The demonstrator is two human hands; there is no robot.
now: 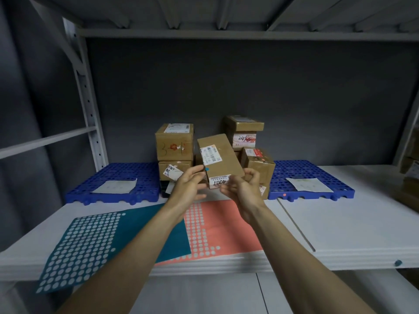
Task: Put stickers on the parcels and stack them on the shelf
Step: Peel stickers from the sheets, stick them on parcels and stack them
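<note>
Centrally, a person is holding a flat cardboard parcel (220,159) tilted above the white shelf board (340,223), just in front of the stacked parcels (174,143) standing at the back of that board. The left hand (189,185) is supporting the parcel's near left corner, fingers extended along its side beside a small blue dot sticker (206,169); the right hand (241,189) is curling its fingers and thumb around the near right corner, next to the white label reading 4007 (219,182). Judging by its size and the relaxed hold, the parcel is probably light, stiff along its edges and somewhat yielding on its broad faces; the taped surfaces may be slick, so opposite corners or long edges are the safer places to take hold. A teal sticker sheet (90,241) and a coral sticker sheet (226,227) are lying on the board nearer the person, and blue perforated mats (127,175) are flanking the stack.
</note>
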